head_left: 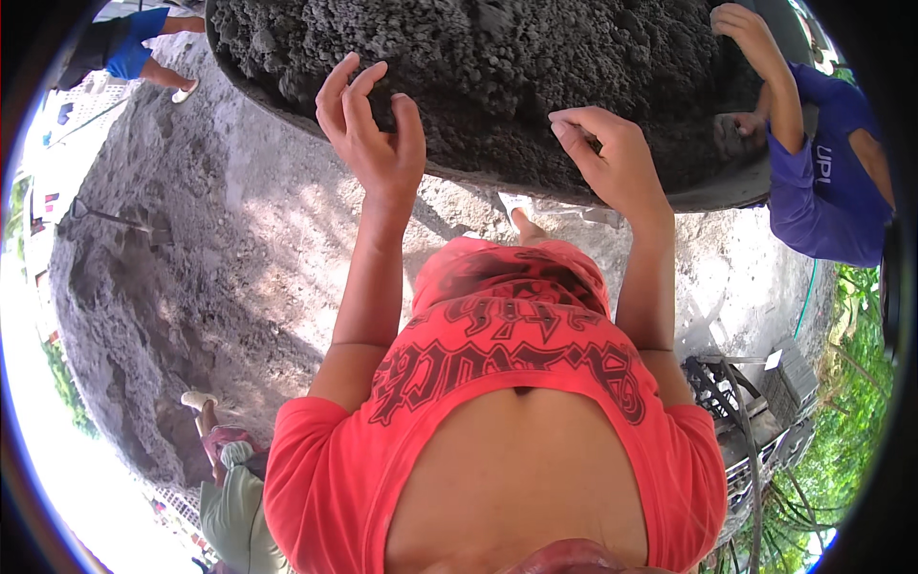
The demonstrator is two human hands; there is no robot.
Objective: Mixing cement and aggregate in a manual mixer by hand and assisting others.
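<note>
The basin (729, 187) and its dark, crumbly mix (497, 57) are cut off by the top edge; some fingers of the right hand (617, 163) are hidden behind it; the green-shirted worker (234, 517) is cropped by the lower edge.

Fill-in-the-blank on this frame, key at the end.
1. The person's shirt is ___ with dark lettering.
2. Of the left hand and right hand, the ___ one is nearer the blue-purple-shirted co-worker.
3. The shovel lies toward the picture's ___ edge.

Missing words: red; right; left.
</note>
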